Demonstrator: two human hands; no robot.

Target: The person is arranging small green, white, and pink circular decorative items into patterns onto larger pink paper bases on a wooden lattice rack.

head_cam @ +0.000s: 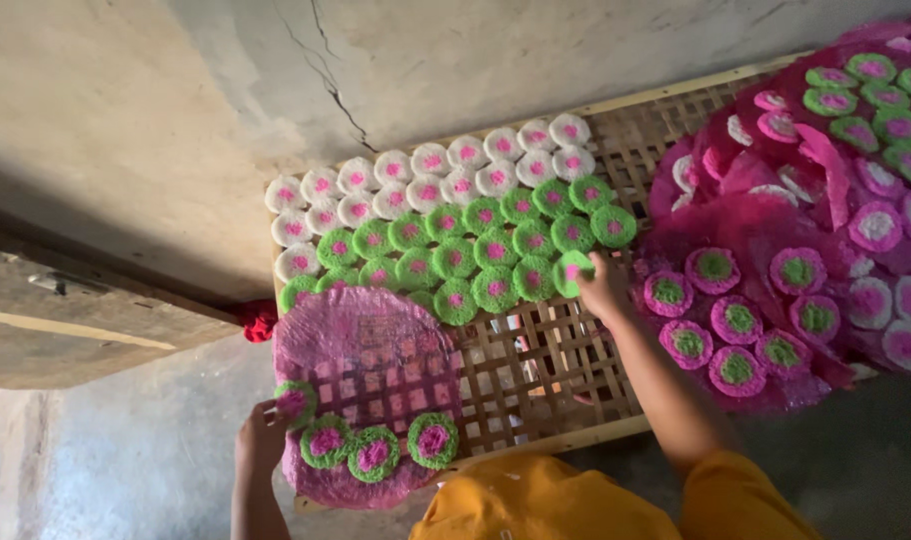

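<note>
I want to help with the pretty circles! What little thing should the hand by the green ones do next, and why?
Probably the right hand should let go of the green disc with a pink middle and press it flat there. It sits at the end of the green rows on the woven bamboo rack, with bare rack beside it. The left hand holds the pink sheet with more discs.

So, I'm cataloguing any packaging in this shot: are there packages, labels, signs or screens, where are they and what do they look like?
No labels, signs or screens show.
Pink plastic sheet: thin, crinkled, translucent, on the woven bamboo tray, held at its near edge by the left hand.
Pink wrapping: crumpled film under the round cakes at the right, beside the right hand.
</note>
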